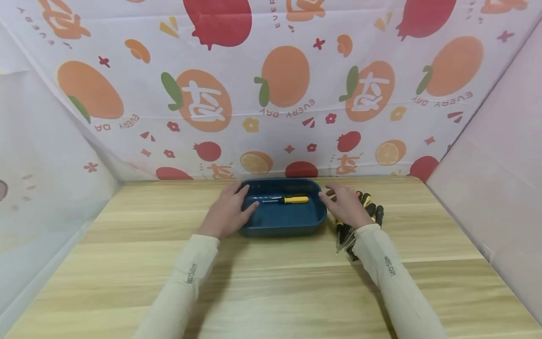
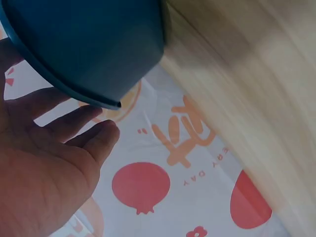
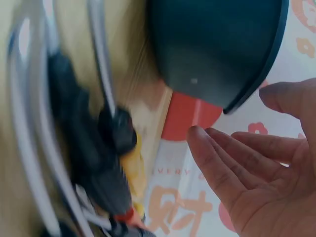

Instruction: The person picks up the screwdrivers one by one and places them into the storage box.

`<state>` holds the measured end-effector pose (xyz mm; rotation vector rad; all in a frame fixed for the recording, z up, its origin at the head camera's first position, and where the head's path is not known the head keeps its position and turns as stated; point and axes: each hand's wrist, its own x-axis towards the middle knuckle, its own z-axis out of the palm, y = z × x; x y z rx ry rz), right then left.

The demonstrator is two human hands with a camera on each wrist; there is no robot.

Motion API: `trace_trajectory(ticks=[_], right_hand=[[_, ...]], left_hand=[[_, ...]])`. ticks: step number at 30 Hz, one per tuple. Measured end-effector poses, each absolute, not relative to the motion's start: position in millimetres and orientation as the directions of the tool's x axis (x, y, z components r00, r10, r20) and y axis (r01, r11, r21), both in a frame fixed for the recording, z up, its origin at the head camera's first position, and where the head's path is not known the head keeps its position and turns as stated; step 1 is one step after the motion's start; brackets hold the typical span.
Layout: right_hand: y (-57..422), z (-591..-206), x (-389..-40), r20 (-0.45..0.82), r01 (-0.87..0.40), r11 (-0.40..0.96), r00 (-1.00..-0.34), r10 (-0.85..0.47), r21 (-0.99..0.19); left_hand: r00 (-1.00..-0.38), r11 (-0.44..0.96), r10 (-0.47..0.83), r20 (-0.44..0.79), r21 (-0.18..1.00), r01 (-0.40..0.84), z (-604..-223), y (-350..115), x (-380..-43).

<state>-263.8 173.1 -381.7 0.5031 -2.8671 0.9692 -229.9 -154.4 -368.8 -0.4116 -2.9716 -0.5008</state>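
Observation:
A dark blue rectangular bin rests on the table by the back wall. Inside it lies a screwdriver with a yellow and black handle. My left hand is at the bin's left end, thumb over the rim; loosely extended fingers lie along the outside of the rim in the left wrist view. At the right end, my right hand has its thumb and fingers spread near the rim. A gap shows between that hand and the bin in the right wrist view.
A pile of hand tools with dark, yellow and orange handles lies partly under my right hand and forearm. A fruit-print cloth hangs behind the wooden table. Pale walls stand on both sides.

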Motion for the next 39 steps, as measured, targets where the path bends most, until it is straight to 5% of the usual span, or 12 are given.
trace_trajectory(ticks=[10,39], right_hand=[[162.2,-389.3,-264.9,0.140,-0.251,0.698,-0.967,-0.213,-0.671],[167.0,-395.8,-269.5,0.160,-0.279,0.650,-0.958,-0.237,-0.707]], left_hand=[[-0.963,0.896,0.241,0.124,0.354,0.269,-377.1,-140.2,-224.9],[-0.928,0.936,0.322,0.186,0.085,0.342,-396.7,-133.4,-205.4]])
